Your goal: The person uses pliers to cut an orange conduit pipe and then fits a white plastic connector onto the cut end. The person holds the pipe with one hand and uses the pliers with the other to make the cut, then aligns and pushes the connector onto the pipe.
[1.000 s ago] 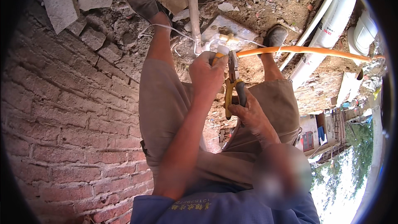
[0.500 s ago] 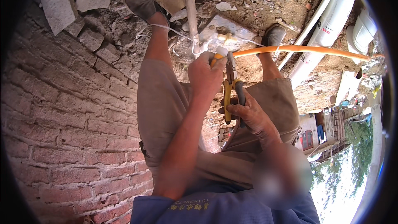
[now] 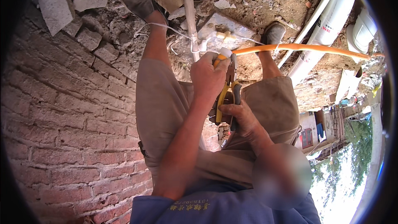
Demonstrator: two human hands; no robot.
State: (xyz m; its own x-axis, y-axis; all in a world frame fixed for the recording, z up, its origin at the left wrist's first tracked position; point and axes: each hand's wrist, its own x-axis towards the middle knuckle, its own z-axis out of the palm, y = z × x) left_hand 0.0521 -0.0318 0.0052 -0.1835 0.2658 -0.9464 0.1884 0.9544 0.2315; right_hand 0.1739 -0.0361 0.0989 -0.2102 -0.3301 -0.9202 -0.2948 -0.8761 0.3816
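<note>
My left hand pinches the end of an orange hose, where a white fitting sits. My right hand grips pliers with yellow and dark handles. Their jaws are upright beside the white fitting, against or very near the hose end; which, I cannot tell. Just beyond my hands are a brass fitting on a flat slab, a thin white cord and an upright pale pole or pipe.
A brick wall fills the left. Broken concrete pieces lie at the upper left. White pipes and white curved fittings lie on the dirt at right. My feet stand either side of the slab. A building shows behind.
My right hand has moved left and a little down with the pliers, whose handles now slant toward the lower left. My left hand has shifted only slightly.
</note>
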